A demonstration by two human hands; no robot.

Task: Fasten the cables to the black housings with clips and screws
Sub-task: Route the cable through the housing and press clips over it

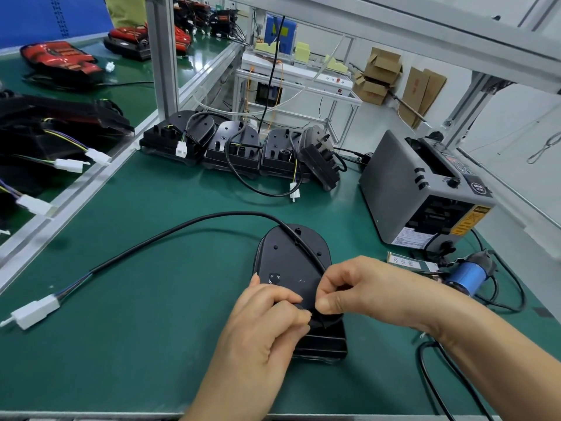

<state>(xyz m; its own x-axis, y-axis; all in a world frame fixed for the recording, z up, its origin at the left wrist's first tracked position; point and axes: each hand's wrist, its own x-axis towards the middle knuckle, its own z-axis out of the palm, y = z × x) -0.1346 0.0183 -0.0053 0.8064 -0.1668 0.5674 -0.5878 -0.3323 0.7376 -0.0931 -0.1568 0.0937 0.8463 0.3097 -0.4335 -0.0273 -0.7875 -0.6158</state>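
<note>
A black housing [291, 256] lies flat on the green mat in front of me. Its black cable [170, 230] runs over the housing's top, loops left across the mat and ends in a white connector [36, 311]. My left hand [267, 317] rests on the housing's near end with fingers curled, pinching a small black piece there. My right hand [349, 287] pinches the cable or a black piece at the same spot, thumb and forefinger together. What exactly sits between the fingers is hidden.
Several black housings [239, 147] with cables stand in a row at the back of the mat. A grey tape dispenser [425, 189] sits at the right, a blue electric screwdriver [467, 275] beside it. An aluminium frame post [164, 53] and rail border the left.
</note>
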